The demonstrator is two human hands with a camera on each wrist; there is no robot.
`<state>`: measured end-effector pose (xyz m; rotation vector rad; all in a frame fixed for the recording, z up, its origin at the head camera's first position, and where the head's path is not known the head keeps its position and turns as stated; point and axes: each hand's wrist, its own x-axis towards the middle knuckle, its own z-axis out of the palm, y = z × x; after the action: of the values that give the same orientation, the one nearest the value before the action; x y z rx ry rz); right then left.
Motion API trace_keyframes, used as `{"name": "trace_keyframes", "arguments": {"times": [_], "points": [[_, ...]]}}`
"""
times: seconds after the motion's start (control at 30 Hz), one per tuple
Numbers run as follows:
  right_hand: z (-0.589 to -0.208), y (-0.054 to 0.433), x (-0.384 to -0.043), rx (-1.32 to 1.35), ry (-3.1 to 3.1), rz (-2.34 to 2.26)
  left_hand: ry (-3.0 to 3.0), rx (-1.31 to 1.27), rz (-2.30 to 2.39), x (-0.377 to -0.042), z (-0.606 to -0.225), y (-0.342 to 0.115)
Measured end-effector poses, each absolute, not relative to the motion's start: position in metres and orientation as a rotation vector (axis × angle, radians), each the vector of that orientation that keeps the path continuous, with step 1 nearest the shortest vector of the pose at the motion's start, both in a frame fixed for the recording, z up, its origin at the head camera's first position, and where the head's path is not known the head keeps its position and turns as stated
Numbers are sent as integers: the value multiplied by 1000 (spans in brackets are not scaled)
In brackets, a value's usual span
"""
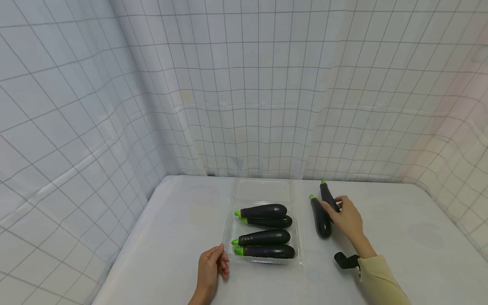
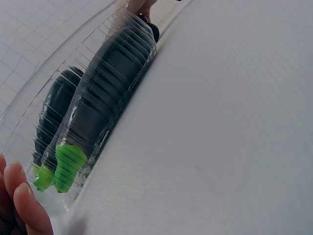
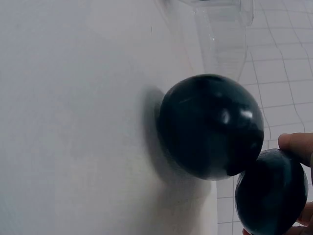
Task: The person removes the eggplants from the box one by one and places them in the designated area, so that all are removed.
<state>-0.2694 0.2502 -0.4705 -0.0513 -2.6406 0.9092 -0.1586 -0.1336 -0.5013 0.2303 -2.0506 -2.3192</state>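
On the desk (image 1: 171,228), a clear container (image 1: 238,231) holds four eggplants (image 1: 264,237). The left hand (image 1: 212,263), fingers loosely curled, is beside its corner; the right hand (image 1: 346,217) pinches a fifth eggplant (image 1: 328,195), right of the container, beside a sixth eggplant (image 1: 319,214).

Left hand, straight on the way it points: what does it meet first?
Likely the clear plastic tray, at its near-left corner, right beside the left hand; contact or a small gap, I can't tell.
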Motion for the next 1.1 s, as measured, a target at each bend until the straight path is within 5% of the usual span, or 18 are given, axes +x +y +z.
{"name": "trace_keyframes", "arguments": {"times": [1.1], "points": [[-488, 265, -269, -113, -2870, 876, -2054, 211, -2302, -157, -499, -133]]}}
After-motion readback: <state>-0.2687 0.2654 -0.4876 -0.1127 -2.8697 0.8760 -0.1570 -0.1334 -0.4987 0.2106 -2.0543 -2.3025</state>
